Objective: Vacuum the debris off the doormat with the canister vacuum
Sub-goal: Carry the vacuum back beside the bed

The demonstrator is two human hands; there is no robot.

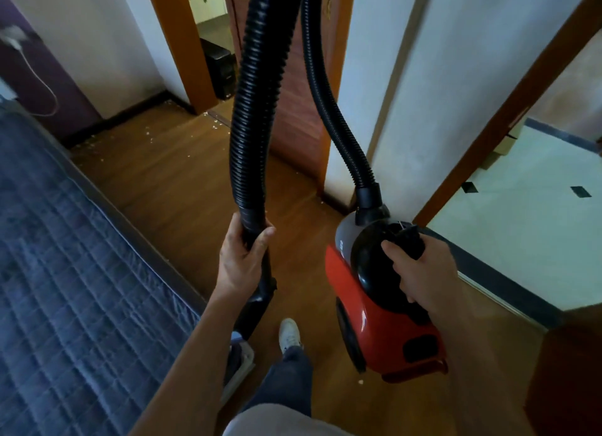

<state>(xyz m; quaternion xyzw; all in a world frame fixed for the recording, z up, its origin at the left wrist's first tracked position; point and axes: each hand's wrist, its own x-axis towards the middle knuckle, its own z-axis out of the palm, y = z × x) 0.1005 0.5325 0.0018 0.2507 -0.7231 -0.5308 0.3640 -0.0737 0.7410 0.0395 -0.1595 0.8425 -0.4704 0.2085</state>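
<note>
A red and black canister vacuum (374, 321) hangs above the wooden floor at lower right. My right hand (420, 272) grips its black carry handle on top. A ribbed black hose (254, 87) loops up out of the frame from the canister's front and comes back down on the left. My left hand (241, 259) grips the hose's black handle end, and the nozzle points down toward my feet. Small white debris (150, 134) lies scattered on the floor near the far wall and doorway. No doormat is in view.
A bed with a blue quilted cover (65, 272) fills the left side. An open wooden door (293, 119) and its frame stand ahead, with a white wall corner (358, 110) beside it. A tiled room (521, 207) opens at right past a dark threshold. My feet (288, 333) stand on the floor.
</note>
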